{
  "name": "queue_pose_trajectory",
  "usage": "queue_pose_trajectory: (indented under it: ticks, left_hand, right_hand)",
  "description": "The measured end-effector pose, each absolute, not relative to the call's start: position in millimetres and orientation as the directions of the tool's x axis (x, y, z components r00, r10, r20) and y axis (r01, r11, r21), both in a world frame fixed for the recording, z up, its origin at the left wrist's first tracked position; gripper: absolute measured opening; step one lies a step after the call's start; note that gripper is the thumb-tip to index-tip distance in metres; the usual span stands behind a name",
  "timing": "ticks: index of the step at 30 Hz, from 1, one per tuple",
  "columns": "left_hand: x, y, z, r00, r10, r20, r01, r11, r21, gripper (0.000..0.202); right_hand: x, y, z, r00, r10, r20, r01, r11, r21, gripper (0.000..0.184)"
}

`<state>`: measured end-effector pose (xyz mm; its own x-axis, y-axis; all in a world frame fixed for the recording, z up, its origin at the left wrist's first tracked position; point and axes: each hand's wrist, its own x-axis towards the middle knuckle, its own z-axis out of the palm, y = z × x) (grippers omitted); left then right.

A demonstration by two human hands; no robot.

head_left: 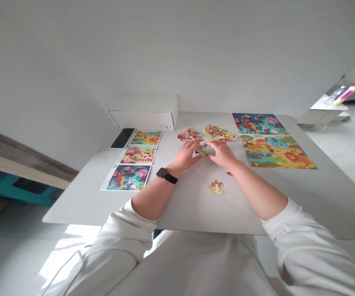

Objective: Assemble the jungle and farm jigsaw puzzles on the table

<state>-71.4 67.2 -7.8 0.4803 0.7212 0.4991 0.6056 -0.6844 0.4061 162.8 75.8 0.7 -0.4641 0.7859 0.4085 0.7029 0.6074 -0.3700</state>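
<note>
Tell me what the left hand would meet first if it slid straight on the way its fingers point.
The small puzzle section at its fingertips, which the left hand seems to touch, with the right hand on its far side. Beyond, probably the yellowish pile of loose pieces; depth is unclear.

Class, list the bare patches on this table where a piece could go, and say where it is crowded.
Bare: the near strip of table below the loose piece; the gap between picture cards and left hand. Crowded: piece piles just beyond the right hand.
</note>
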Motion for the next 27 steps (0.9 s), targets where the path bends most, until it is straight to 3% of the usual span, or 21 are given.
queue_pose_trajectory:
  ticks: [4,11,27]
  left_hand:
    - [-74.2,69.3,-9.7,0.464,0.730,0.503,0.631,-0.670,0.391,0.032]
    - [-81.2,75.4,-20.4,0.442,0.779,0.444,0.691,-0.612,0.386,0.029]
    - [-82.4,78.4,-28.6,0.450,0.808,0.380,0.729,-0.578,0.367,0.030]
  right_hand:
    - [165.8,78.7,-3.5,-0.460,0.795,0.396,0.707,0.598,-0.379,0.051]
    - [175.8,87.4,-12.3,-0.452,0.830,0.326,0.767,0.548,-0.334,0.029]
    - [178.5,90.3,-20.1,-0.469,0.840,0.275,0.797,0.536,-0.279,0.021]
